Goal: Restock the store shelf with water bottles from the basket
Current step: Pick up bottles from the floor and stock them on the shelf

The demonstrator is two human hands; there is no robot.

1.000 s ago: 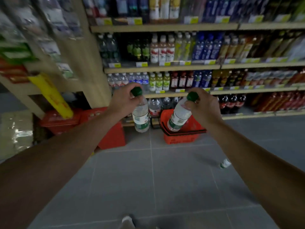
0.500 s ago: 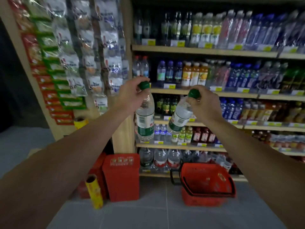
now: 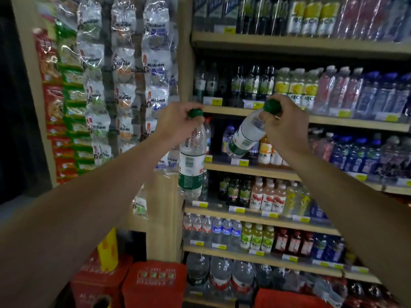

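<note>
Two water bottles up, one per hand. Your left hand (image 3: 175, 124) pinches the left bottle (image 3: 192, 161) by its green cap, so it hangs upright; your right hand (image 3: 284, 127) grips the right bottle (image 3: 243, 138) at the neck, base tilted toward the shelf (image 3: 249, 168), probably ready to slide in. One red basket (image 3: 289, 298) sits below.
</note>
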